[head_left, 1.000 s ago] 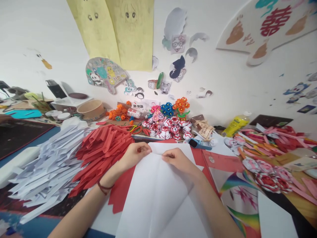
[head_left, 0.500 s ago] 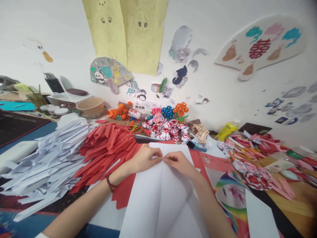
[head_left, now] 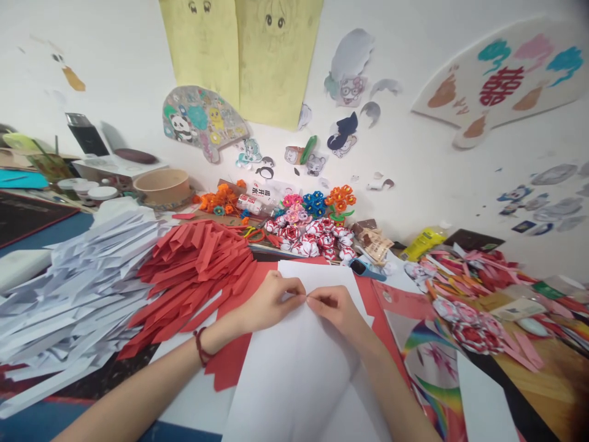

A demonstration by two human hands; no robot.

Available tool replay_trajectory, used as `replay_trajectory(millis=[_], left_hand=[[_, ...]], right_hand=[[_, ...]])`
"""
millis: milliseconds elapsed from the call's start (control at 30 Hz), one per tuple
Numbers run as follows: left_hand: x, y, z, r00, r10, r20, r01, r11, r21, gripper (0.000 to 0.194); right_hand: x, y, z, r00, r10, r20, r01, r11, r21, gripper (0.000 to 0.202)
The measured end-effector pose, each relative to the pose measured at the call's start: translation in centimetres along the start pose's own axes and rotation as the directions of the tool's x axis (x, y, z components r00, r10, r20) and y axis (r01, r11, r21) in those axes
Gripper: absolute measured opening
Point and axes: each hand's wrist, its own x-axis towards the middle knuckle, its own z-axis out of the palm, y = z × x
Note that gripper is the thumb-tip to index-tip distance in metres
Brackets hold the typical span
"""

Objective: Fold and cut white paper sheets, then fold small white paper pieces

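A large white paper sheet [head_left: 294,368] with faint creases lies in front of me, over red paper [head_left: 230,362]. My left hand [head_left: 276,299] pinches the sheet near its upper middle, thumb against forefinger, a dark red cord on the wrist. Right beside it, my right hand [head_left: 335,309] pinches the same spot, fingertips nearly touching those of the left. On the left lie a heap of folded red strips [head_left: 197,264] and a bigger heap of folded white strips [head_left: 92,276].
Behind the hands stand red-and-white paper flowers [head_left: 313,238], orange flowers [head_left: 221,199] and a blue watch [head_left: 363,268]. Farther right are a yellow bottle [head_left: 423,242] and a pile of coloured strips [head_left: 488,270]. A round wooden box [head_left: 162,187] sits back left.
The camera view has shifted slightly. Both hands still pinch the white sheet at nearly the same place, and the central crease looks softer.
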Motion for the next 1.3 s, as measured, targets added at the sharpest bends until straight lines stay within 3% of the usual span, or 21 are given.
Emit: replay_trajectory(millis=[667, 867, 1100, 1200, 1300], left_hand=[[-0.8, 0.7, 0.4, 0.986, 0.017, -0.164, -0.014, 1.000, 0.019, 0.022], [-0.5, -1.0, 0.0, 0.988, -0.039, -0.151, 0.050, 0.996, 0.071, 0.019], [-0.1, -2.4, -1.3, 0.953, -0.143, -0.266, 0.174, 0.980, 0.094, 0.016], [0.1, -2.3, -1.5, 0.943, -0.196, -0.267, 0.199, 0.980, -0.017, 0.022], [0.2, -1.7, -2.1, 0.968, -0.202, -0.151, 0.143, 0.933, -0.331, 0.048]], right_hand=[[-0.3, 0.0, 1.8, 0.988, -0.025, -0.151, 0.031, 0.999, 0.041, 0.033], [-0.1, 0.2, 1.6, 0.972, -0.073, -0.223, 0.041, 0.989, -0.145, 0.028], [0.6, 2.1, 0.9, 0.922, -0.192, -0.336, 0.027, 0.899, -0.438, 0.021], [0.8, 2.6, 0.5, 0.925, -0.186, -0.331, 0.019, 0.893, -0.449, 0.022], [0.7, 2.8, -0.2, 0.914, -0.191, -0.357, 0.059, 0.935, -0.349, 0.023]])
